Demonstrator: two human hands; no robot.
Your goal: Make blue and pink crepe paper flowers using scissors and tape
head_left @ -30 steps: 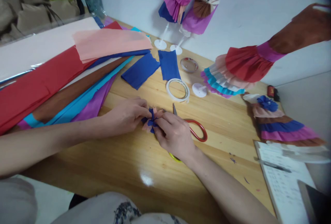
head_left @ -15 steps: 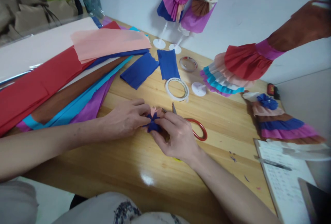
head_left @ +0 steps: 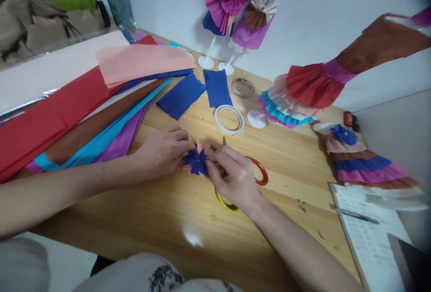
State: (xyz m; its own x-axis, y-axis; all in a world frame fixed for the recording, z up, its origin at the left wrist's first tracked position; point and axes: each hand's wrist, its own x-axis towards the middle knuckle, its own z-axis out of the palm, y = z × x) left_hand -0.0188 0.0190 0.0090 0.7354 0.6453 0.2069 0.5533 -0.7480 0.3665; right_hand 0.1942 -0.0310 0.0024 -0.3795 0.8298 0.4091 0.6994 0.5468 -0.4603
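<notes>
A small paper flower (head_left: 196,161), dark blue petals over pale pink ones, is between my hands just above the wooden table. My left hand (head_left: 167,148) has its curled fingers at the flower's upper left edge, closed on a petal there. My right hand (head_left: 235,173) pinches the right edge of the flower between thumb and forefinger. Under my right hand lie scissors with a red handle loop (head_left: 261,171) and a yellow handle loop (head_left: 226,204); part of them is hidden by the hand.
Folded crepe paper (head_left: 87,99) in several colours covers the left. Behind are blue paper pieces (head_left: 217,87), a white tape roll (head_left: 229,119) and a clear tape roll (head_left: 243,87). Paper dresses on stands (head_left: 308,87) line the wall. A notebook (head_left: 367,233) with a pen lies right.
My fingers have drawn outward from the flower's middle to its edges, so more blue and pink petals show. My right hand has shifted slightly, uncovering the yellow scissor loop.
</notes>
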